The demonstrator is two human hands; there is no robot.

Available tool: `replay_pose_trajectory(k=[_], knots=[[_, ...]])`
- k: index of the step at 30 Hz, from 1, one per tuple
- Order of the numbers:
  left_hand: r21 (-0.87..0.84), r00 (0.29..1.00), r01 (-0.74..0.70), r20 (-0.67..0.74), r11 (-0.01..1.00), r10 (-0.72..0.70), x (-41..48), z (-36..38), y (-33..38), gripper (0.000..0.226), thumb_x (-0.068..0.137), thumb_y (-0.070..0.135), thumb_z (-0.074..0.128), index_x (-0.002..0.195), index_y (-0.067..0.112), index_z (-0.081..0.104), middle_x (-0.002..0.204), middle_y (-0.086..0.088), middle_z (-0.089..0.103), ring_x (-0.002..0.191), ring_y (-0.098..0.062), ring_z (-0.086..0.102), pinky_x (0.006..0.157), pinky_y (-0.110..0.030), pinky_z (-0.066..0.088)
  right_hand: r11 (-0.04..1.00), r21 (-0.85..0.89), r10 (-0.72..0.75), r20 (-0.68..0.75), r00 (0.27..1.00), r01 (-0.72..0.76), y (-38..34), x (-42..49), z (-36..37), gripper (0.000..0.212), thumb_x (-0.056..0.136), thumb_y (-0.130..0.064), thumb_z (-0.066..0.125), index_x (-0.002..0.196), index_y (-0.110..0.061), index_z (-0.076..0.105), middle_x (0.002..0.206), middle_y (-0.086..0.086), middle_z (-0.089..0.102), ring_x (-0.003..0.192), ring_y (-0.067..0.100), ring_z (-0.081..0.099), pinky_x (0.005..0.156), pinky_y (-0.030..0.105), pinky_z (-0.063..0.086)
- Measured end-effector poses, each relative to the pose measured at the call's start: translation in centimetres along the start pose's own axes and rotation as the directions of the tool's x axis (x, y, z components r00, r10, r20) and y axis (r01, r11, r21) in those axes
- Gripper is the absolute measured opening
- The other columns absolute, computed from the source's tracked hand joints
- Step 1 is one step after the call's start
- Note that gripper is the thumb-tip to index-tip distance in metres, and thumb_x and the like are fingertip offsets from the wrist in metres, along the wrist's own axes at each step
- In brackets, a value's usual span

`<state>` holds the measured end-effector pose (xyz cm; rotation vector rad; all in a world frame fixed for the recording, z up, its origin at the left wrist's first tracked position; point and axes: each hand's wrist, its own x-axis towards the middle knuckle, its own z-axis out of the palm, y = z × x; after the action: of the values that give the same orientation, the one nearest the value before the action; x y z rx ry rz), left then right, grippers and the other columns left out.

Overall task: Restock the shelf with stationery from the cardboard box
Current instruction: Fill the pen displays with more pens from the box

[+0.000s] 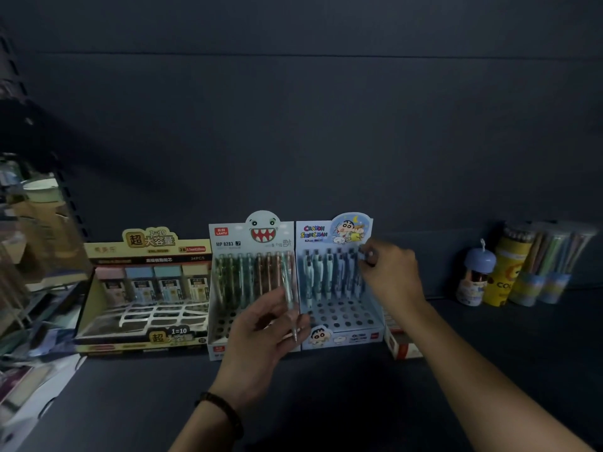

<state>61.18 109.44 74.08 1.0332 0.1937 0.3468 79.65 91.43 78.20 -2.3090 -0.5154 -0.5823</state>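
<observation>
On the dark shelf [326, 402] stand three display boxes side by side. My left hand [261, 340] holds a clear mechanical pencil [291, 298] upright in front of the monster-face pen display [251, 256]. My right hand [391, 272] pinches the top of a blue pen [361, 256] at the right end of the back row in the Crayon Shin-chan display [332, 288]. Both displays have pens in their back rows and open holes in front. The cardboard box is out of view.
A yellow lead-refill display [143, 288] sits at the left. A small red-and-white box [403, 344] lies right of the blue display. Pencil tubes and a small capped jar [474, 275] stand at the far right. Cluttered shelves fill the left edge.
</observation>
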Motion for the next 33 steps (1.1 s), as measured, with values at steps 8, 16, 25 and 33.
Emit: replay_pose_trajectory(k=[8,16,25,33], knots=[[0.089,1.0,-0.023,-0.019,0.996,0.024,-0.8,-0.9,1.0,0.039,0.097,-0.009,0.065,0.131,0.009,0.067,0.117,-0.016,0.076,0.108,-0.039,0.075,0.096,-0.054,0.061,0.987,-0.159,0.014,0.036,0.999,-0.008,-2.7,-1.0,-2.1,0.026,0.1,-0.043,0.056,0.113,-0.029,0.074,0.088,0.0,0.074,0.086,0.028,0.073,0.072,0.038,0.06],[0.375,0.973,-0.153,-0.107,0.915,0.206,-1.8,-3.1,2.1,0.032,0.083,-0.004,0.085,0.104,0.02,0.082,0.106,-0.006,0.079,0.1,-0.03,0.078,0.084,-0.049,0.066,0.935,0.348,-0.186,0.321,0.929,0.067,-13.0,-5.2,0.6,0.031,0.086,-0.05,0.084,0.104,-0.026,0.077,0.089,-0.01,0.075,0.083,0.001,0.07,0.078,0.032,0.062],[0.941,0.883,-0.173,0.017,0.292,0.47,-3.2,-6.6,2.4,0.039,0.094,0.035,0.079,0.129,0.037,0.062,0.127,0.016,0.057,0.116,-0.008,0.054,0.092,-0.025,0.05,0.922,0.365,-0.199,0.166,0.966,0.127,-15.0,-3.4,4.2,0.03,0.102,-0.032,0.071,0.131,-0.035,0.063,0.081,-0.008,0.076,0.071,0.006,0.073,0.076,0.041,0.063],[0.966,0.887,-0.21,0.253,-0.151,0.385,-3.5,-8.3,-1.2,0.058,0.084,0.04,0.073,0.138,0.025,0.06,0.142,-0.003,0.047,0.131,-0.028,0.037,0.106,-0.044,0.049,0.943,0.312,-0.169,0.137,0.976,0.119,-16.1,-4.2,7.8,0.03,0.104,-0.027,0.068,0.134,-0.022,0.07,0.087,-0.003,0.077,0.075,0.01,0.074,0.079,0.041,0.065]])
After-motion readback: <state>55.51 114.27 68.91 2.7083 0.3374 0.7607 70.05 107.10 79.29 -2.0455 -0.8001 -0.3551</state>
